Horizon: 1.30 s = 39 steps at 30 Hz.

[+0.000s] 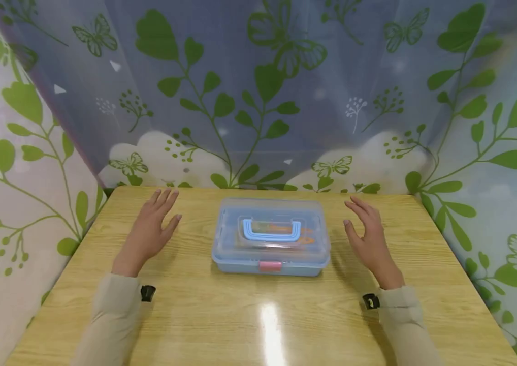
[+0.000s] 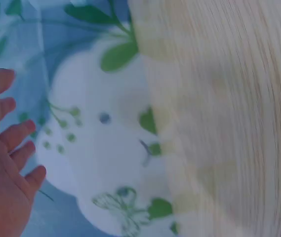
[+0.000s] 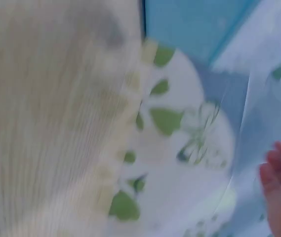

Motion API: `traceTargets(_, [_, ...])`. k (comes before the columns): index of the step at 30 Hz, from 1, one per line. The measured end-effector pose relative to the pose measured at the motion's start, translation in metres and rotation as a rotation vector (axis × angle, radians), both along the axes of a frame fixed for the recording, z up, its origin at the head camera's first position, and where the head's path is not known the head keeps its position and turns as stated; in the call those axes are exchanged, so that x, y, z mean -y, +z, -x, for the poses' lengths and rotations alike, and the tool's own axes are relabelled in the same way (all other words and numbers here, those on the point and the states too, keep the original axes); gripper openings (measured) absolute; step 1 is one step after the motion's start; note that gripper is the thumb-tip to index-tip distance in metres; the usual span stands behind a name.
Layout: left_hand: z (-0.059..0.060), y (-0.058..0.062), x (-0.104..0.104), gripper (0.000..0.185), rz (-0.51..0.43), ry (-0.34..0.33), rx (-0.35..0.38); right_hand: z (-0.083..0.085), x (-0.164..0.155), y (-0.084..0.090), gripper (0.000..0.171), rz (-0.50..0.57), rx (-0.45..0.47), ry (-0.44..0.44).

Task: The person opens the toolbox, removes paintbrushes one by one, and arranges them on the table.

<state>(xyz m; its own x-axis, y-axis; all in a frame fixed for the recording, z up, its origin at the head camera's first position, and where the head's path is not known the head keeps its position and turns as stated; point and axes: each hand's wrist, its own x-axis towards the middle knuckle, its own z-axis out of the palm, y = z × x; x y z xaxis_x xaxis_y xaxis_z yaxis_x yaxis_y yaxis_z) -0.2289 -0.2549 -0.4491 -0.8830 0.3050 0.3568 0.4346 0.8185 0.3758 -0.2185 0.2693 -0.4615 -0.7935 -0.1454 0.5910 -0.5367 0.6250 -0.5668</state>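
A light blue plastic storage box (image 1: 235,267) with a clear lid, a blue carry handle (image 1: 271,237) and a pink latch (image 1: 270,266) stands shut on the wooden table (image 1: 203,325). Orange and green items show faintly through the lid. To the left of the box is my left hand (image 1: 151,229), fingers spread and relaxed, holding nothing. My right hand (image 1: 369,239) hovers on the other side, fingers loosely bent and apart from the box. In the right wrist view, part of the blue box (image 3: 194,24) shows at the top, blurred.
A curtain (image 1: 222,127) printed with green leaves and butterflies hangs behind the table. Similar printed cloth (image 1: 25,152) lines the left side, and more cloth (image 1: 491,168) the right. A small black wrist camera (image 1: 148,293) sits at the left cuff, another black camera (image 1: 370,301) at the right.
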Motion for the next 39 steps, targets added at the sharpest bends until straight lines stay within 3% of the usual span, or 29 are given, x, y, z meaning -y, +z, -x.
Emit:
traceTargets(3, [-0.011,0.005,-0.018,0.057,-0.092,-0.072,-0.086,-0.009,0.019,0.003,0.036,0.122,-0.266,0.074])
traceTargets(6, [-0.022,0.008,-0.037,0.054,-0.156,-0.138,-0.167,-0.018,0.04,0.007,0.025,0.203,-0.46,0.143])
traceTargets(9, [-0.033,0.013,-0.057,0.053,-0.21,-0.218,-0.226,-0.029,0.061,0.012,0.019,0.271,-0.556,0.217])
traceTargets(13, [-0.045,0.02,-0.082,0.045,-0.222,-0.329,-0.281,-0.044,0.084,0.011,0.017,0.341,-0.55,0.387])
traceTargets(16, [-0.049,0.02,-0.096,0.044,-0.173,-0.391,-0.323,-0.057,0.097,0.004,0.018,0.362,-0.397,0.504])
traceTargets(18, [-0.049,0.018,-0.102,0.044,-0.135,-0.421,-0.348,-0.067,0.103,-0.001,0.021,0.358,-0.18,0.546])
traceTargets(20, [-0.047,0.016,-0.107,0.043,-0.108,-0.444,-0.37,-0.078,0.106,-0.002,0.023,0.321,0.094,0.576])
traceTargets(23, [-0.045,0.011,-0.11,0.048,-0.09,-0.464,-0.381,-0.086,0.111,-0.004,0.021,0.212,0.475,0.625])
traceTargets(26, [-0.045,0.004,-0.11,0.05,-0.076,-0.473,-0.378,-0.087,0.115,-0.01,0.028,0.091,0.68,0.707])
traceTargets(31, [-0.044,-0.003,-0.112,0.046,-0.061,-0.473,-0.383,-0.084,0.12,-0.021,0.039,0.051,0.797,0.738])
traceTargets(39, [-0.041,-0.009,-0.113,0.045,-0.055,-0.466,-0.405,-0.079,0.12,-0.031,0.045,0.136,0.815,0.669])
